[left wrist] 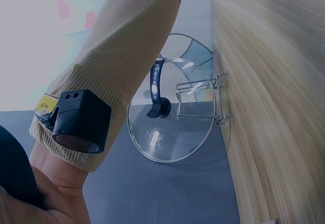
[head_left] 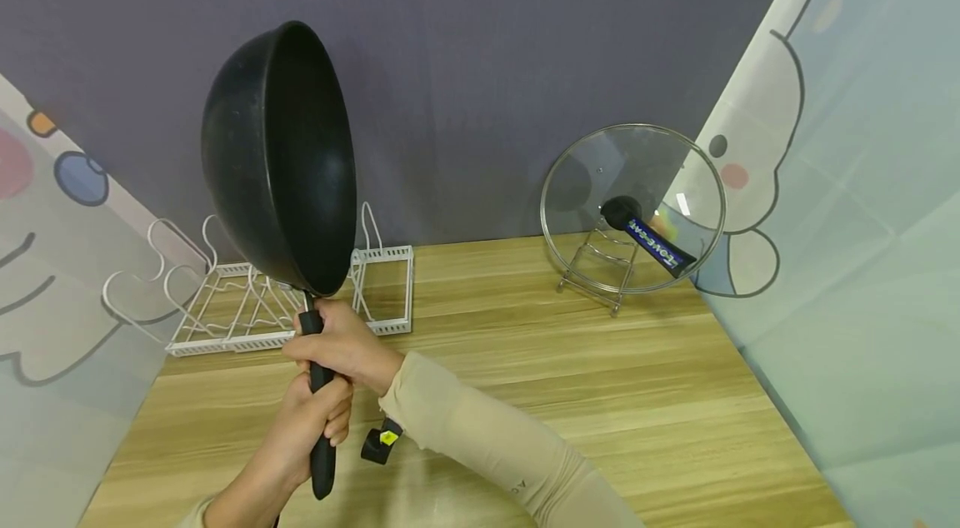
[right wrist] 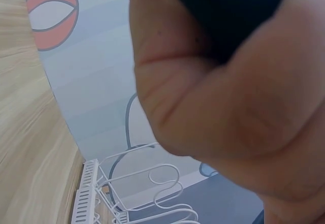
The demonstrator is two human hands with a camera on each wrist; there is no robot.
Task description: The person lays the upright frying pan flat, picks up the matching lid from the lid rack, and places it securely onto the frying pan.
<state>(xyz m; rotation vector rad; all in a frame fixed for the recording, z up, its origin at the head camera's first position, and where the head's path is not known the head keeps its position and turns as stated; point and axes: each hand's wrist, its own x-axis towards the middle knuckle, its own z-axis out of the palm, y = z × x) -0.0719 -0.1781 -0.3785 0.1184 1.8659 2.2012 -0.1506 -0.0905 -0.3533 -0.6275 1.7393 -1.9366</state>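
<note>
In the upper left of the frame we see a black wok (head_left: 281, 166) held up in the air, its bowl turned on its side so that the open mouth faces right and its long black handle (head_left: 322, 378) runs down toward the bottom of the frame. Both hands have hold of that handle, their fingers curled round it. The right hand (head_left: 347, 345) grips the upper part, just below the bowl, and the left hand (head_left: 313, 420) grips lower down, leaving the handle's end poking out beneath.

Behind the bowl, at centre left, we find a white rack (head_left: 390, 327) with curved wire loops, resting on the wood-grain bench (head_left: 637, 395). The bowl overlaps it in the head view; we cannot tell whether the two touch.

At the right of the frame a round glass lid (head_left: 637, 166) stands upright, tilted, in a small metal stand (head_left: 600, 286) on the bench. Its black knob handle (head_left: 651, 241) carries a blue label with white lettering and slants toward the lower right.

We also see a beige sleeve (head_left: 510, 445) on the right arm, with a black camera (left wrist: 84, 122) fixed near its cuff. A grey-purple wall (head_left: 465, 78) fills the top, between pale side panels (head_left: 870, 203) with cartoon prints.
</note>
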